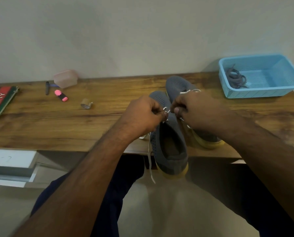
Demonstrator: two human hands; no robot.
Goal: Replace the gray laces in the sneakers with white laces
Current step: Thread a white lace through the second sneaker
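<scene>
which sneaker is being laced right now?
The near sneaker, heel overhanging the desk edge. Both hands, left and right, pinch the white lace over it; the far sneaker sits behind.

Dim, soft indoor light; blurred, bowed edges

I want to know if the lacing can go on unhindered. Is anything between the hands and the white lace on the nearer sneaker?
Nothing visible. The left hand and right hand both already pinch the white lace over the nearer sneaker.
</scene>
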